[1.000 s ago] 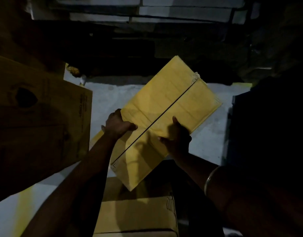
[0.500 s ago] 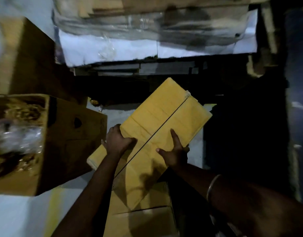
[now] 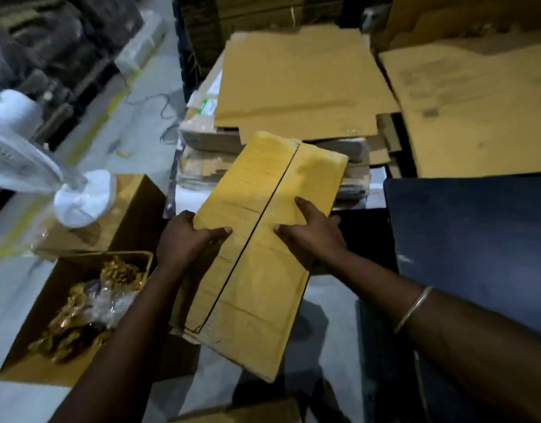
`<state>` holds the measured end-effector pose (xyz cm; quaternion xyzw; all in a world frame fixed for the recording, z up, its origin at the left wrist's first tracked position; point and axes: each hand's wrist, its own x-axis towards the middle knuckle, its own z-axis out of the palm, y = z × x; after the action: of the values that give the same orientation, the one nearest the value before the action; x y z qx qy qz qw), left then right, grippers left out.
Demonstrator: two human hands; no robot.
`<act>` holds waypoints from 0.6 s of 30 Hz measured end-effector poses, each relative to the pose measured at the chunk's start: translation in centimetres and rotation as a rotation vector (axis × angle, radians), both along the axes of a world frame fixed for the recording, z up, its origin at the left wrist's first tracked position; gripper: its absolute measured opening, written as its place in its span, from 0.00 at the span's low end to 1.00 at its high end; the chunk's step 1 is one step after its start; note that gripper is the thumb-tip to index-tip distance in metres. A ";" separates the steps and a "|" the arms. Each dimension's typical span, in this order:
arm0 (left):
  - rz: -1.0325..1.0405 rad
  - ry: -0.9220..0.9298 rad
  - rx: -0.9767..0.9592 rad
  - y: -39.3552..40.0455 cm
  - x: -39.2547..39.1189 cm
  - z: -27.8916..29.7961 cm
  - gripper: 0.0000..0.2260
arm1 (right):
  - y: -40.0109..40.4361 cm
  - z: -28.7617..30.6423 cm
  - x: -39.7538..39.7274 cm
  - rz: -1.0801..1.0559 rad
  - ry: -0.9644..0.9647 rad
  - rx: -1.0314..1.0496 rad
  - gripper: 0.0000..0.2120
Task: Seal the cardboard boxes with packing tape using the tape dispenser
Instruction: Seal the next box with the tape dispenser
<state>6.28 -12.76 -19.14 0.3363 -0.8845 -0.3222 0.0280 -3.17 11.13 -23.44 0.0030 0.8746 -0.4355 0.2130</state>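
Observation:
A long closed cardboard box (image 3: 263,264) is held in the air in front of me, its two top flaps meeting in a dark seam that runs along its length. My left hand (image 3: 186,239) grips its left edge, thumb lying on top. My right hand (image 3: 312,233) holds its right edge, thumb and forefinger spread on the top flap. No tape shows on the seam, and no tape dispenser is in view.
An open box (image 3: 43,312) of golden items in plastic stands at lower left. A white fan (image 3: 28,160) stands on the left. Flattened cardboard sheets (image 3: 296,87) are stacked ahead. A dark panel (image 3: 476,239) lies on the right. Another box (image 3: 238,415) is at the bottom edge.
The box has swung from a diagonal tilt to nearly straight ahead. My view has lifted and brightened, showing the stacked cardboard ahead. Both hands keep their hold.

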 end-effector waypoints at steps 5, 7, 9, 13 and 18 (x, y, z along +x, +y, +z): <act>-0.038 0.077 0.063 4.8 -2.2 6.7 0.29 | 6.1 6.8 -4.6 0.090 0.161 0.010 0.47; -0.073 0.111 0.093 7.5 -2.9 8.2 0.28 | 8.9 8.2 -5.6 0.066 0.208 0.025 0.46; -0.095 0.139 0.091 10.7 -3.5 9.5 0.26 | 12.2 9.8 -6.2 0.049 0.251 0.038 0.44; -0.148 0.161 0.086 17.9 -5.0 11.5 0.29 | 20.7 13.5 -8.2 0.069 0.310 0.080 0.39; -0.243 0.203 0.062 29.0 -5.8 12.5 0.28 | 32.3 15.2 -10.1 0.098 0.285 0.086 0.37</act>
<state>0.50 16.20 -6.66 0.1932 -0.9009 -0.3827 0.0676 -13.26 43.41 -8.26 -0.0925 0.9130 -0.3826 0.1072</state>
